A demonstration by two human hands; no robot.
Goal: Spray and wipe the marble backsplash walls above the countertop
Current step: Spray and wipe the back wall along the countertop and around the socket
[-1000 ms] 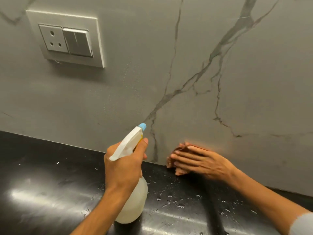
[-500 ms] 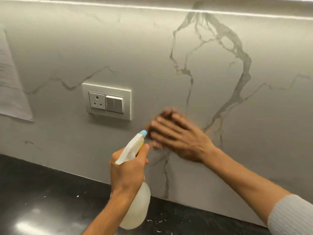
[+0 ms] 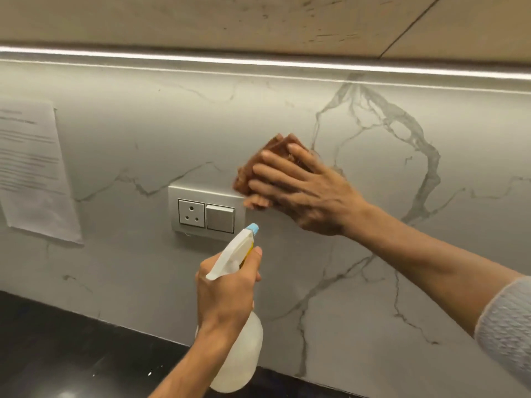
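Note:
The grey marble backsplash [image 3: 359, 282] with dark veins fills the view above a black countertop [image 3: 57, 354]. My right hand [image 3: 304, 193] lies flat on the wall and presses a folded brown cloth [image 3: 270, 159] against it, just above and to the right of the socket plate. My left hand [image 3: 227, 294] grips a white spray bottle [image 3: 238, 357] by its neck. The bottle's blue nozzle [image 3: 254, 228] points at the wall below the cloth. Most of the cloth is hidden under my fingers.
A silver socket and switch plate [image 3: 205, 212] is set into the wall left of the cloth. A printed paper sheet [image 3: 31, 170] hangs on the wall at far left. A lit strip [image 3: 258, 60] runs under the wooden cabinet [image 3: 258, 18] overhead.
My right hand has swept the cloth up the wall from the countertop edge to above the socket plate. The view has tilted upward. My left hand keeps the bottle steady.

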